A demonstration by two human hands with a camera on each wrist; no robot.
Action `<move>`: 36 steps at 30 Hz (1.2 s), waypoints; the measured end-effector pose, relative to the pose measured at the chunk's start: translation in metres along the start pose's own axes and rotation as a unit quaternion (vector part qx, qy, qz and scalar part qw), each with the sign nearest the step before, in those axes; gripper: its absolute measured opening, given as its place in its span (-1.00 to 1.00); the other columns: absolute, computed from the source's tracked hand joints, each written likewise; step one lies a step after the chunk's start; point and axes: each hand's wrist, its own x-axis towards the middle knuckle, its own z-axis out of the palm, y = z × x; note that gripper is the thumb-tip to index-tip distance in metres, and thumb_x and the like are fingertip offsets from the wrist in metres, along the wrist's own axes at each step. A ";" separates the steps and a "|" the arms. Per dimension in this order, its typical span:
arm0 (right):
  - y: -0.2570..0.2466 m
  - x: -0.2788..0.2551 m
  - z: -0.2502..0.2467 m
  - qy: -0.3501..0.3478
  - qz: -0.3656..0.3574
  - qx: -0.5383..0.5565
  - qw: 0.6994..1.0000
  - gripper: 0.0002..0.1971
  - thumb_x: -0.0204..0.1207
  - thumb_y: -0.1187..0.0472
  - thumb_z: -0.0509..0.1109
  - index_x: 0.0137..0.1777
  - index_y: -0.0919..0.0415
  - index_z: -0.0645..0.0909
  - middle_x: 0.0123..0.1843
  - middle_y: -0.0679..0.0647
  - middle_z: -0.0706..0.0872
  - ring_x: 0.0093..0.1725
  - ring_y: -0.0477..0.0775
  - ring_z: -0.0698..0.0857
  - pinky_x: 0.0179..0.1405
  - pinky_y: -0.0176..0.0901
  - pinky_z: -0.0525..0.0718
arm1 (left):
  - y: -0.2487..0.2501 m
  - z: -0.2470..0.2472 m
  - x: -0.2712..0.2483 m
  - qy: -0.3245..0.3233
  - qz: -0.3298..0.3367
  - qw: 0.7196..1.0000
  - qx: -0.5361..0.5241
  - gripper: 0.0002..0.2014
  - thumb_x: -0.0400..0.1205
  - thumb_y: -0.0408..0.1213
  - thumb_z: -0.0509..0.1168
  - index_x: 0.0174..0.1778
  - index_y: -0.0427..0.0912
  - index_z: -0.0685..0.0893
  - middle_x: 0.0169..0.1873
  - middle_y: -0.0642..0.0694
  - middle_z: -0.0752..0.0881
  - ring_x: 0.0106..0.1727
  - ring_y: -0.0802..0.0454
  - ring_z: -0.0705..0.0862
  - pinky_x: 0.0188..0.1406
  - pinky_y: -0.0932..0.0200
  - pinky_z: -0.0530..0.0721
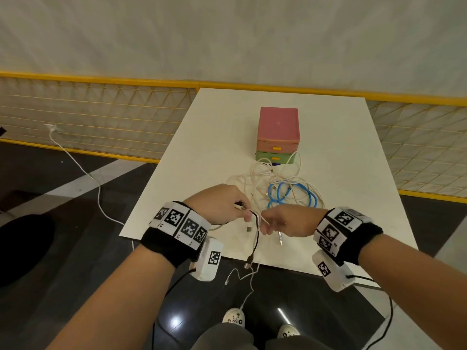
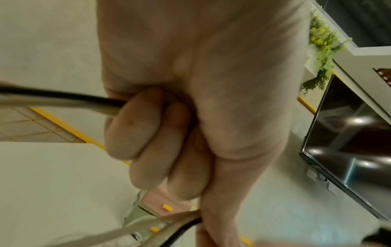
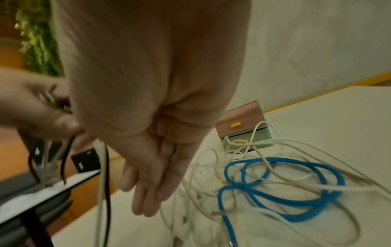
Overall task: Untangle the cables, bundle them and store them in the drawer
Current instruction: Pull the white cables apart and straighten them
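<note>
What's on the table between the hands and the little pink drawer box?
A tangle of white cables with a looped blue cable, seen in the head view.

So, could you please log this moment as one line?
left hand: grips black and white cables | right hand: pinches white strand | blue cable: tangled on table | drawers: closed

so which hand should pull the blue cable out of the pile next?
Right, probably. The right hand is next to the blue cable, and its lower fingers hang straight and free. The left hand is farther away and already grips the black cable and a white one.
</note>
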 end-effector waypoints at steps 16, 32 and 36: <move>0.022 0.036 0.017 0.099 0.073 -0.121 0.985 -0.59 0.59 0.35 0.18 0.44 0.15 0.45 0.42 0.11 0.55 0.40 0.11 0.52 0.39 -0.11 0.45 | -0.019 0.005 -0.009 -0.063 -0.064 0.996 -0.002 -0.76 0.52 -0.09 0.49 0.04 -0.09 0.81 0.13 0.01 0.73 0.21 0.13 0.62 0.13 0.23 0.55; 0.022 0.093 0.048 0.040 0.024 -0.293 0.955 -0.75 0.60 0.43 0.14 0.22 0.34 0.52 0.26 0.27 0.52 0.26 0.22 0.53 0.07 -0.01 0.49 | -0.003 0.003 0.016 0.249 0.000 0.931 -0.266 -0.70 0.72 -0.15 0.25 -0.32 -0.15 0.63 -0.52 0.12 0.53 -0.52 0.34 0.49 -0.43 0.45 0.37; 0.032 0.096 0.057 0.069 -0.004 -0.313 0.947 -0.73 0.60 0.46 0.10 0.23 0.34 0.49 0.25 0.24 0.48 0.24 0.20 0.52 0.15 -0.02 0.50 | -0.003 0.000 0.015 0.265 -0.004 0.914 -0.308 -0.71 0.71 -0.14 0.25 -0.29 -0.19 0.64 -0.61 -0.01 0.41 -0.68 0.21 0.34 -0.60 0.41 0.28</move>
